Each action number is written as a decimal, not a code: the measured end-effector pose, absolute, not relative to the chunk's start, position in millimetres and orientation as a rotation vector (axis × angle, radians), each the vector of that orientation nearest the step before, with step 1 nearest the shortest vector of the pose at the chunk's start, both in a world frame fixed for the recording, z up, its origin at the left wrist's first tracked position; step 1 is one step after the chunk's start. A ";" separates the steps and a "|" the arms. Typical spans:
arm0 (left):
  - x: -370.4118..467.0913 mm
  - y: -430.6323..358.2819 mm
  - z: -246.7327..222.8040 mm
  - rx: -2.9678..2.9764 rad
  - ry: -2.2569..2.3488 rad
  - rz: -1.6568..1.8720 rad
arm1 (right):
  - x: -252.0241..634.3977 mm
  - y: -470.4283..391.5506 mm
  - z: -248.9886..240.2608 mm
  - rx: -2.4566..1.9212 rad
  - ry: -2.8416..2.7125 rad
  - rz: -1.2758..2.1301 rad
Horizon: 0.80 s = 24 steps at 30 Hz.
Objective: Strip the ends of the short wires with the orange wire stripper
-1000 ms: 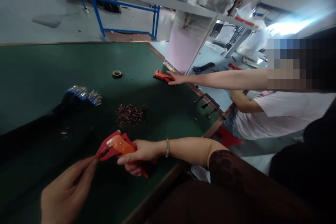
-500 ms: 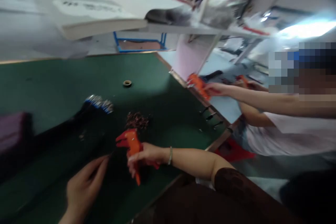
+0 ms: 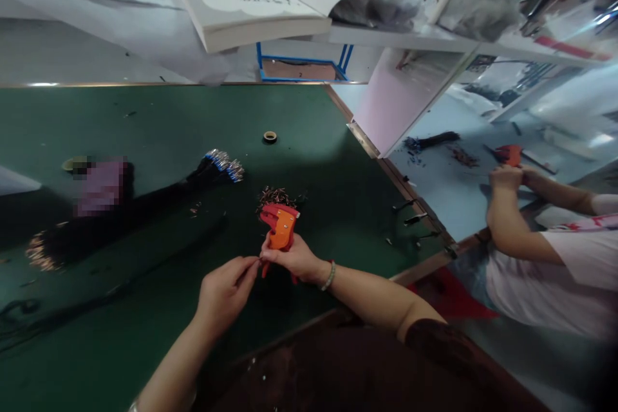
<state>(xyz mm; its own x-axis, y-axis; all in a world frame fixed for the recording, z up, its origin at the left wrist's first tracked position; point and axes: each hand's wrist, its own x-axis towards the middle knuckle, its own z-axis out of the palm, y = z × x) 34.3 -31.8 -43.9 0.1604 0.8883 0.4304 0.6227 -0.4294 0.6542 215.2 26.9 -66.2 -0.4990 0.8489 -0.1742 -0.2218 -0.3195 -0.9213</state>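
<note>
My right hand (image 3: 297, 257) is wrapped round the handles of an orange and red wire stripper (image 3: 282, 225), its red jaws pointing up and left. Close beside it, my left hand (image 3: 226, 290) has thumb and forefinger pinched near the tool's handle; what they hold is too small to make out. Just beyond the tool lies a pile of small copper-coloured scraps (image 3: 276, 196). A long bundle of black wires (image 3: 145, 206) stretches across the green table (image 3: 183, 116), with silver and blue ends (image 3: 224, 165) toward the middle.
A roll of tape (image 3: 270, 137) rests farther back. Loose black wires (image 3: 111, 296) lie at the left. A book (image 3: 261, 13) sits on the shelf above. At the right, another person's hands hold an orange tool (image 3: 510, 154) over a neighbouring table.
My left hand has moved up and right, close to my right hand and the tool. The other person's hands and orange tool have pulled back to their own table. The view has shifted.
</note>
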 end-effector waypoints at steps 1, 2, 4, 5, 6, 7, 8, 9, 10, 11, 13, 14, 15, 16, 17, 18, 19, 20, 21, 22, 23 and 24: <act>36.0 -31.9 -43.9 2.105 1.438 1.161 | 215.3 27.1 -65.6 -0.893 -1.169 1.870; 36.4 -32.4 -42.9 2.088 1.437 1.181 | 215.7 28.1 -65.0 -0.896 -1.161 1.855; 33.6 -35.3 -39.2 2.031 1.480 1.227 | 217.7 32.4 -63.7 -0.902 -1.138 1.824; 30.8 -37.8 -36.7 1.988 1.528 1.244 | 219.3 35.7 -63.0 -0.910 -1.125 1.797; 27.5 -40.7 -34.2 1.934 1.589 1.252 | 221.3 39.5 -62.1 -0.920 -1.113 1.768; 24.3 -43.7 -31.9 1.879 1.650 1.254 | 223.6 43.4 -61.1 -0.934 -1.105 1.741; 21.7 -46.4 -30.0 1.828 1.700 1.255 | 226.1 47.0 -59.9 -0.946 -1.108 1.723; 20.0 -48.7 -28.5 1.790 1.732 1.258 | 228.6 49.7 -58.6 -0.962 -1.125 1.715; 19.3 -50.2 -27.5 1.766 1.746 1.267 | 231.0 51.3 -57.1 -0.979 -1.146 1.715; 19.8 -50.9 -27.2 1.752 1.752 1.279 | 233.1 51.6 -55.5 -0.999 -1.179 1.703; 23.1 -50.0 -28.1 1.731 1.758 1.305 | 236.1 48.3 -52.2 -1.029 -1.292 1.618; 25.3 -48.7 -29.1 1.712 1.770 1.320 | 236.9 45.3 -50.5 -1.030 -1.367 1.559; 27.6 -47.2 -30.2 1.690 1.780 1.335 | 237.2 42.1 -49.1 -1.022 -1.451 1.506; 29.5 -45.6 -31.3 1.670 1.786 1.347 | 237.1 39.1 -47.8 -1.010 -1.535 1.475; 31.2 -44.1 -32.3 1.655 1.787 1.358 | 236.6 36.5 -46.7 -0.998 -1.604 1.469; 32.5 -42.8 -32.9 1.645 1.784 1.364 | 236.0 34.7 -45.9 -0.990 -1.647 1.494; 33.5 -41.7 -33.1 1.639 1.781 1.363 | 235.3 33.8 -45.1 -0.986 -1.671 1.529; 34.5 -40.8 -32.9 1.636 1.777 1.355 | 234.7 33.7 -44.4 -0.982 -1.678 1.564; 35.6 -39.9 -32.1 1.632 1.780 1.346 | 234.5 34.3 -43.7 -0.978 -1.671 1.593; 36.9 -39.0 -31.0 1.625 1.787 1.337 | 234.7 35.6 -42.8 -0.974 -1.660 1.621; 38.6 -37.8 -29.5 1.620 1.795 1.330 | 235.4 37.3 -41.9 -0.971 -1.653 1.653; 40.6 -36.3 -27.8 1.621 1.802 1.327 | 236.5 39.3 -40.9 -0.969 -1.648 1.694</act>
<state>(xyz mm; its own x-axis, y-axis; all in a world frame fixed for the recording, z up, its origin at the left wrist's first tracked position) 40.6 -36.3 -27.8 -0.2651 0.9156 0.3024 0.5606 -0.1088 0.8209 236.5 39.3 -40.9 -0.5687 0.8160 -0.1035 0.0812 -0.0696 -0.9943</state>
